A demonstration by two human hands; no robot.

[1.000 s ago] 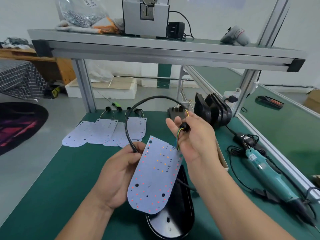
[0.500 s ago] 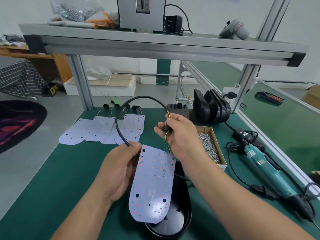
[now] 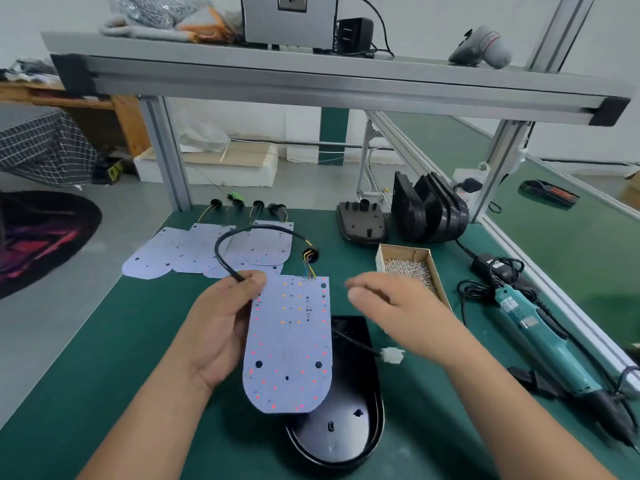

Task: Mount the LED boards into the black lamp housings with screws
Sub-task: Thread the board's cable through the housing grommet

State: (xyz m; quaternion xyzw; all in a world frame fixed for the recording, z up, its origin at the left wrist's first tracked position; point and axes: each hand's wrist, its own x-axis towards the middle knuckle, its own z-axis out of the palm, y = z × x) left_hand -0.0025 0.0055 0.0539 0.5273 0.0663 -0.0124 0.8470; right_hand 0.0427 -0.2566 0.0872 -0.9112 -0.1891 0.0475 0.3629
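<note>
Head view | left hand (image 3: pixel 221 327) grips board (image 3: pixel 289 341) and cable (image 3: pixel 221 247), above housing (image 3: pixel 339 434) near centre | right hand (image 3: pixel 391 306) blurred, looks loose, empty | I judge board unseated, screws (image 3: pixel 408 268) boxed right, spare boards (image 3: pixel 180 251) far left waiting.

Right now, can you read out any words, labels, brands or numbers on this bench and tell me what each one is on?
No text here can be read.
Label on the teal electric screwdriver: too blurred to read.
Label on the black power adapter: too small to read.
LED board: only coloured dots and holes, no print I can make out.
</note>
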